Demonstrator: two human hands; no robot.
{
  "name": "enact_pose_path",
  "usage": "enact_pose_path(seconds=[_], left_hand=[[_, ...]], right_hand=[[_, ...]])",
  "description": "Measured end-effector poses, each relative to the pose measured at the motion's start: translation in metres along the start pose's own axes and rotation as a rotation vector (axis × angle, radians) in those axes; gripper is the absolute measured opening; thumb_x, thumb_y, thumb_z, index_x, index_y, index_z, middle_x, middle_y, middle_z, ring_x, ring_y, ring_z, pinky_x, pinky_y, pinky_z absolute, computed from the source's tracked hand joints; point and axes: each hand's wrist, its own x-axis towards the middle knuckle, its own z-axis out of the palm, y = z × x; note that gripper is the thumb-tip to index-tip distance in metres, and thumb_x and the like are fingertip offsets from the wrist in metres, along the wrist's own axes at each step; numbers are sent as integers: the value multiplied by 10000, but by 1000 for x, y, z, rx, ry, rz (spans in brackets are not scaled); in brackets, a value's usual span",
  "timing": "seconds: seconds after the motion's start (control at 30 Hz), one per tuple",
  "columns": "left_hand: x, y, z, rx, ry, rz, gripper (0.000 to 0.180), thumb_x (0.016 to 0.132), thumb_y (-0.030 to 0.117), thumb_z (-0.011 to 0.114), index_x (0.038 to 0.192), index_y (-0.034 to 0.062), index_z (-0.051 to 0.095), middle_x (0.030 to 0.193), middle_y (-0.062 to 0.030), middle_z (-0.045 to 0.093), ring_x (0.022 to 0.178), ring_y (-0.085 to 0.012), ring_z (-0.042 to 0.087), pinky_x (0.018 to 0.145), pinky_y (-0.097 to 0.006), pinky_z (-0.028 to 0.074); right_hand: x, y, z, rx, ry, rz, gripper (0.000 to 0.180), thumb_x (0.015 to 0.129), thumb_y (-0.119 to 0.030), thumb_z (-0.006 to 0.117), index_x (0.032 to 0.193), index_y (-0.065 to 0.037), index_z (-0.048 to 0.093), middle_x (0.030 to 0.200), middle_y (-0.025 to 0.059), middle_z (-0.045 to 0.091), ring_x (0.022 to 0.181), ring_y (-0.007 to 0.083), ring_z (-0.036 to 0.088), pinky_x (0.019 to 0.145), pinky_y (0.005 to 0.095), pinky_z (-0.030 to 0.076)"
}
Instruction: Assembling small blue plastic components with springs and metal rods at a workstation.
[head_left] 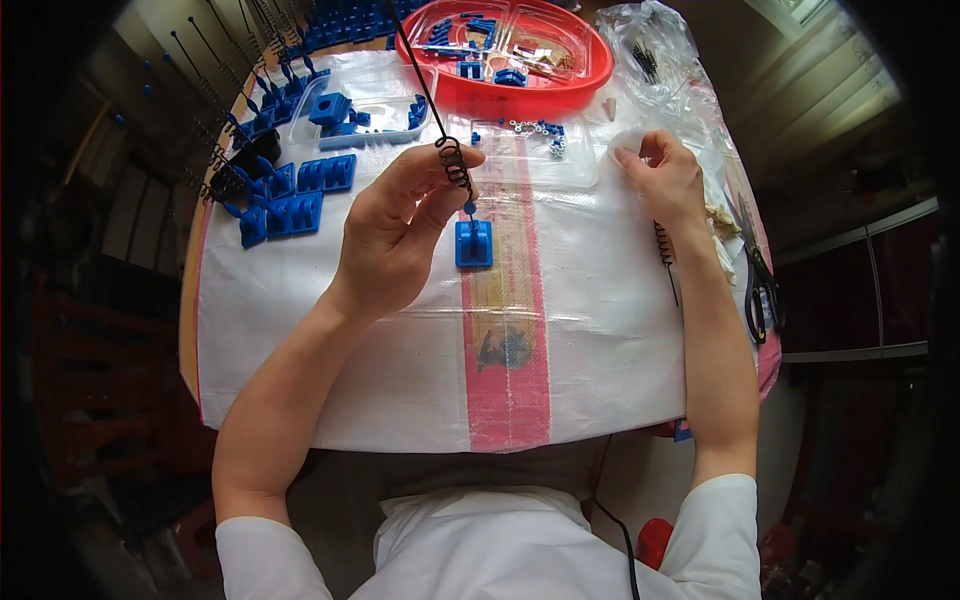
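Note:
My left hand pinches a black coil spring between thumb and fingers. A thin black rod rises out of the coil. Under the spring hangs or stands a blue square base with a rounded loop, joined by a small blue bead; whether it touches the table I cannot tell. My right hand is closed at the right, thumb and fingertips together beside a small translucent round dish. What those fingertips hold, if anything, is hidden. Another black coil spring lies beside my right wrist.
Finished-looking blue pieces with rods stand at the left. Behind are a clear tray of blue parts, a clear lid with small white and blue bits, and a red basin. Black scissors and a plastic bag lie right.

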Motion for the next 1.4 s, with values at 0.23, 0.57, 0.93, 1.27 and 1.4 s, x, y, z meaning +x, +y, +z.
enact_pose_path(seconds=[0.23, 0.57, 0.93, 1.27, 1.4], left_hand=[[1, 2, 4, 6, 17, 1, 258, 972, 14, 539, 1230, 19, 556, 1008, -51, 627, 912, -124, 590, 837, -279, 471], [0, 2, 6, -1, 33, -9, 253, 976, 27, 542, 1228, 19, 557, 979, -61, 636, 923, -126, 596, 840, -283, 472], [1, 2, 5, 1, 23, -14, 250, 979, 32, 537, 1227, 20, 557, 969, -62, 637, 922, -124, 591, 833, -280, 472], [2, 1, 1, -13, 23, 27, 250, 977, 28, 539, 1226, 25, 560, 995, -61, 628, 922, -127, 593, 829, -281, 474], [2, -1, 1, -8, 21, 35, 248, 977, 24, 536, 1223, 26, 563, 1028, -58, 620, 921, -132, 598, 829, -286, 481]], right_hand=[[-1, -2, -2, -8, -1, -2, 313, 775, -280, 763, 954, -34, 692, 903, 86, 714, 781, 207, 674, 748, 327, 521], [1, 3, 0, -9, 2, 0, 336, 769, -297, 766, 962, -33, 690, 907, 92, 713, 781, 211, 673, 744, 334, 520], [1, 3, 1, -10, 5, -12, 334, 771, -294, 762, 965, -32, 691, 903, 94, 713, 773, 207, 667, 743, 330, 518], [-1, -2, 0, 1, -5, 0, 304, 781, -280, 755, 957, -39, 696, 898, 86, 717, 785, 206, 675, 751, 327, 521], [-1, -3, -1, -3, -7, 3, 304, 779, -279, 755, 957, -39, 697, 902, 86, 719, 783, 207, 676, 755, 326, 521]])
